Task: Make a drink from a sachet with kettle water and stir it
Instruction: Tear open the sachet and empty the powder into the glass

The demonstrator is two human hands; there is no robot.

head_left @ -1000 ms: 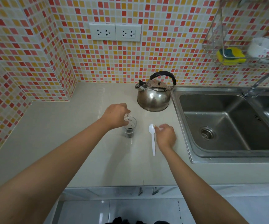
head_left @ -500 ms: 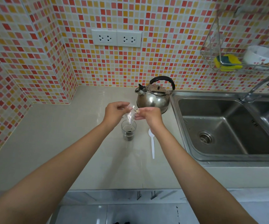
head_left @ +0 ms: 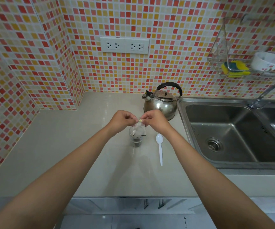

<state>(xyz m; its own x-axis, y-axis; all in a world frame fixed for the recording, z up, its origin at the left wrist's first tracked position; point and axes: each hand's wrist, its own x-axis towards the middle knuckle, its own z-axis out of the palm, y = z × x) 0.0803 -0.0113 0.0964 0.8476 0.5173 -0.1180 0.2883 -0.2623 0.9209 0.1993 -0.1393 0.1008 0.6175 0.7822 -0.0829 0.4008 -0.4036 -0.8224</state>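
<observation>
We pinch the flimsy, feather-light sachet (head_left: 139,128) by its top corners, left hand (head_left: 121,120) and right hand (head_left: 154,120), over the glass (head_left: 135,140), kettle (head_left: 162,103) at one o'clock.

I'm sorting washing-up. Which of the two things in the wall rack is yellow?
The sponge, on the left side of the wire rack, is yellow with a green top. The bowl beside it, to its right, is white.

Open countertop (head_left: 59,146) lies left of and in front of the glass (head_left: 136,139), giving unobstructed access from those sides. Both hands, left hand (head_left: 122,120) and right hand (head_left: 154,120), occupy the space directly above the glass with the sachet (head_left: 139,129). The plastic spoon (head_left: 160,148) lies just right of it; the kettle (head_left: 162,102) blocks the rear right, beside the sink (head_left: 183,113).
</observation>
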